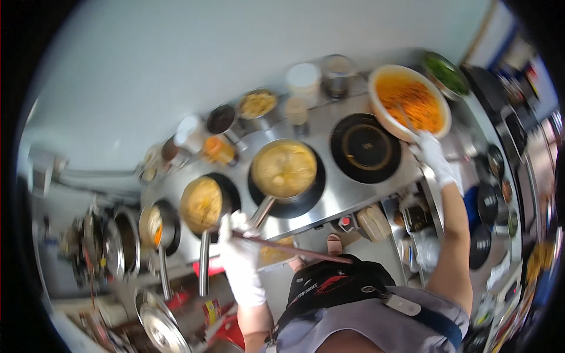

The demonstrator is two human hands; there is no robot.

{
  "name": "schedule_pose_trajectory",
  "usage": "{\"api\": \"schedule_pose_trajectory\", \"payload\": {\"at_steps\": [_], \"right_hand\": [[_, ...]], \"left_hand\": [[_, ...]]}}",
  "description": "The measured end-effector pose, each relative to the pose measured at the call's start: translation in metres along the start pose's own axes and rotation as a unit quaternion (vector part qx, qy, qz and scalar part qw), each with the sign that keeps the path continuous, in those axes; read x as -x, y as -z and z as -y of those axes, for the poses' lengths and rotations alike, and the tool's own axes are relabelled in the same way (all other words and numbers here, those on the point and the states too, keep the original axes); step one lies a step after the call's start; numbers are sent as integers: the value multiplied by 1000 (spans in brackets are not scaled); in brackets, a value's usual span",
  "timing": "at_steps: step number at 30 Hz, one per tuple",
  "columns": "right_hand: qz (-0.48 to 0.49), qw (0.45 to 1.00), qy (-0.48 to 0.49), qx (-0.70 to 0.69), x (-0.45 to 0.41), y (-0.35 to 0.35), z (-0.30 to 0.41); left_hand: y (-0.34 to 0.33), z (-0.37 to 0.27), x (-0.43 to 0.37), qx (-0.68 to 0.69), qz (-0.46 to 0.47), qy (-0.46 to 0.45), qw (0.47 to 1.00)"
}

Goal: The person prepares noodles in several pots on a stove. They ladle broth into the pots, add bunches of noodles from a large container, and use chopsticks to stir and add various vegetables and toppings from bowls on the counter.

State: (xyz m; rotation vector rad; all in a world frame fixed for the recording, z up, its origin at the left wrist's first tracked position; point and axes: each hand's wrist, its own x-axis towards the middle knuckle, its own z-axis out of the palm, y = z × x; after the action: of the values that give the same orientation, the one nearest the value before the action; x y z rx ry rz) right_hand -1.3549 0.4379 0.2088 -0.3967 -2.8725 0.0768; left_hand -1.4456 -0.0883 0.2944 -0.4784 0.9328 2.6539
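My left hand (240, 260), in a white glove, grips long brown chopsticks (295, 250). Their one end is near the saucepan (199, 205) of yellowish food, and the other points back at my apron. Close by, a larger pan (284, 170) of bubbling yellow broth sits on a round black hob plate, its handle aimed at me. At the right, my gloved right hand (432, 154) holds a metal utensil (404, 118) at the near rim of a big pale bowl (378, 108). Shredded orange food, like carrot, fills this bowl, and the utensil's tip lies in it.
A bare black hob plate (366, 148) lies left of the big bowl. Along the wall stand a pot of yellow chunks (258, 103), a white-lidded tub (303, 81) and an orange-capped jar (219, 150). A smaller saucepan (155, 225) is at the left; a bowl of greens (446, 73) is back right.
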Motion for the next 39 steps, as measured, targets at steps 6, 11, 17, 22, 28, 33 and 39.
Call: {"api": "schedule_pose_trajectory", "payload": {"at_steps": [6, 11, 17, 22, 28, 33, 39], "right_hand": [[-57, 976, 164, -131, 11, 65, 134], [168, 752, 262, -582, 16, 74, 303], [34, 750, 290, -593, -4, 68, 413], [119, 716, 222, -651, -52, 45, 513], [212, 676, 270, -651, -94, 4, 709], [375, 638, 214, -637, -104, -46, 822], [319, 657, 193, -655, -126, -71, 871]], "left_hand": [[-26, 29, -4, 200, 77, 111, 971], [-37, 61, -19, 127, 107, 61, 984], [23, -4, -32, 62, 141, 31, 988], [156, -137, -17, -573, -195, -269, 749], [342, -268, 6, -842, -390, -187, 323], [395, -289, 5, -816, -316, -67, 480], [400, -285, 1, -839, -310, -133, 427]]}}
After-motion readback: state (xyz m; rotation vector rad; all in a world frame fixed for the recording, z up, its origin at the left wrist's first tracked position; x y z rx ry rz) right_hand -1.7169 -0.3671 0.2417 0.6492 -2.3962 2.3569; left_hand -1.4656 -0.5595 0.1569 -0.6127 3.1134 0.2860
